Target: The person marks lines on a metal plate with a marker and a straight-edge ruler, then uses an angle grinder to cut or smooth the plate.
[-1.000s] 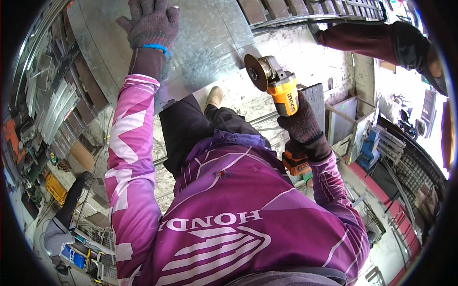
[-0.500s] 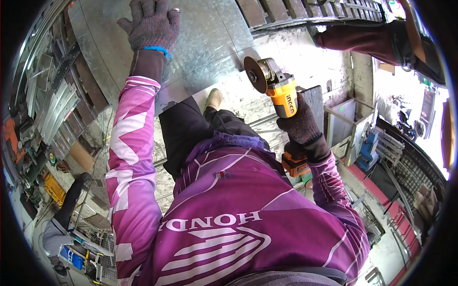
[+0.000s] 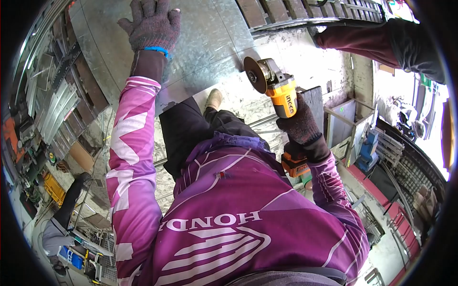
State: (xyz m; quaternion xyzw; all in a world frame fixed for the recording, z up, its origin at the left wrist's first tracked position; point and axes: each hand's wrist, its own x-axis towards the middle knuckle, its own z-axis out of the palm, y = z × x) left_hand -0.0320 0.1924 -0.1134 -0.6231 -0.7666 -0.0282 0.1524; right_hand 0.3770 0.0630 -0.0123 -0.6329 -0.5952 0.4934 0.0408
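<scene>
My left hand (image 3: 153,29), in a dark knitted glove with a blue band at the wrist, lies with its fingers spread on a grey metal sheet (image 3: 200,52). Thin straight lines cross the sheet. In my right hand (image 3: 301,124), also gloved, is a yellow and black cordless angle grinder (image 3: 285,97). My fingers wrap round its body. Its brown disc (image 3: 255,75) stands just off the right edge of the sheet, near one of the lines. The battery (image 3: 295,164) shows below my wrist.
Another person's leg (image 3: 358,45) is at the upper right. Metal strips (image 3: 56,107) lie on slats at left. A metal frame (image 3: 344,124) stands right of the grinder. At lower left, another person (image 3: 55,236) is partly visible near a blue box (image 3: 71,257).
The other person's leg and the dark clothing at the upper right have shifted slightly. Both my hands, the grinder and the sheet keep practically the same positions.
</scene>
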